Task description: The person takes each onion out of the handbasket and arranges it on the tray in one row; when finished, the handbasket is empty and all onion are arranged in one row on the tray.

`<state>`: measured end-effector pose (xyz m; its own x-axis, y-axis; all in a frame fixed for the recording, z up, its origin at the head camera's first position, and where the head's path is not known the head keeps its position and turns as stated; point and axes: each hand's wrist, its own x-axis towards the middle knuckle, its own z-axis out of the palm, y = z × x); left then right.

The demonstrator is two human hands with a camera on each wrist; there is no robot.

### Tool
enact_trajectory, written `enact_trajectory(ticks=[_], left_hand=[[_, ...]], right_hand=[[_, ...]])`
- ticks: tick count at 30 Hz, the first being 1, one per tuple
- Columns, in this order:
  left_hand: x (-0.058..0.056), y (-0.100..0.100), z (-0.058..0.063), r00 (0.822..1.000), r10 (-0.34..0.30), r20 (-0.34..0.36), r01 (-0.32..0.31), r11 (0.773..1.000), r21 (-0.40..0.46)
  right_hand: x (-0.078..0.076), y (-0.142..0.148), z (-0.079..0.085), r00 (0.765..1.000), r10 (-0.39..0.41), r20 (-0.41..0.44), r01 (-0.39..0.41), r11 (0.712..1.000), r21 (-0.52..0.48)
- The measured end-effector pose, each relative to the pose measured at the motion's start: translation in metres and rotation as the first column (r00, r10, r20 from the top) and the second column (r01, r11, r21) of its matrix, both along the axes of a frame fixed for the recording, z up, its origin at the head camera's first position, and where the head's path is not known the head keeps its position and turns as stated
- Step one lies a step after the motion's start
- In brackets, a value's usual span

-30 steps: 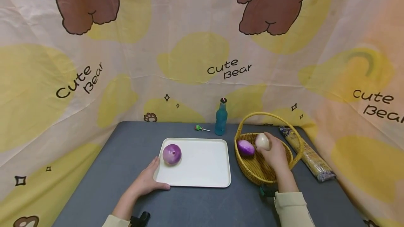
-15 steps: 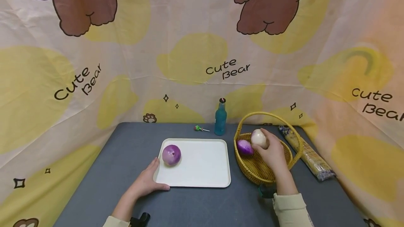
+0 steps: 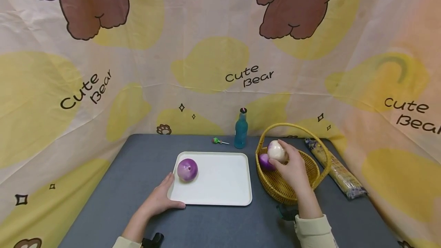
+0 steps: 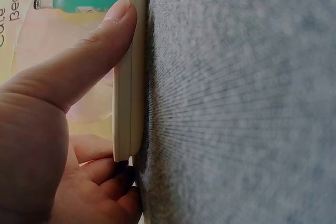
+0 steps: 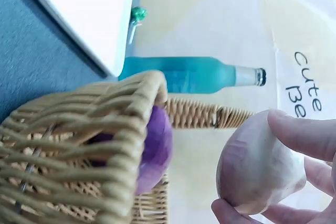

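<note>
My left hand (image 3: 160,198) grips the near left corner of a white rectangular tray (image 3: 220,186), its thumb along the front edge and its fingers at the left side. A purple onion (image 3: 187,170) sits on the tray's left part. Above the yellow wicker basket (image 3: 275,186), my right hand (image 3: 293,167) pinches a whitish garlic bulb (image 3: 276,151) with a purple tinge between thumb and fingers; the right wrist view shows the garlic bulb (image 5: 257,166) beyond the basket rim. A shiny purple vegetable (image 3: 266,162) lies inside the basket, partly hidden by the garlic and hand.
Behind the tray stand a blue bottle (image 3: 241,129) and a green-wrapped lollipop (image 3: 218,140). A long clear packet of yellow sticks (image 3: 339,171) lies right of the basket. The basket's tall handle (image 3: 293,124) arches over the right hand. A patterned cloth (image 3: 206,64) hangs at the table's back.
My right hand has carried the garlic bulb leftward inside the basket's outline, so that it now overlaps the purple vegetable. The left hand and the tray have stayed put.
</note>
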<state>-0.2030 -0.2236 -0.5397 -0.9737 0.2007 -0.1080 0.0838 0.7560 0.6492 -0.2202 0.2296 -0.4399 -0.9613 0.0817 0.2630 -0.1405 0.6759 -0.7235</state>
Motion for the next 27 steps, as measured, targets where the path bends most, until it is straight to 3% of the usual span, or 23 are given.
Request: enact_trajectory(ticks=[12,19,27], left_hand=[[0.001,0.0,0.001,1.0,-0.008,-0.02,0.008,1.0,0.009],[0.0,-0.001,-0.001,0.999,-0.011,-0.03,0.011,1.0,0.002],[0.0,-0.001,-0.001,0.999,-0.01,-0.033,0.011,1.0,0.004]], right_hand=[[0.002,-0.026,0.004,0.999,0.044,0.027,-0.043,0.998,-0.042],[0.002,-0.039,0.003,0.996,0.08,-0.025,-0.081,0.995,-0.054],[0.0,-0.054,0.002,0.994,0.107,-0.022,-0.108,0.991,-0.079]])
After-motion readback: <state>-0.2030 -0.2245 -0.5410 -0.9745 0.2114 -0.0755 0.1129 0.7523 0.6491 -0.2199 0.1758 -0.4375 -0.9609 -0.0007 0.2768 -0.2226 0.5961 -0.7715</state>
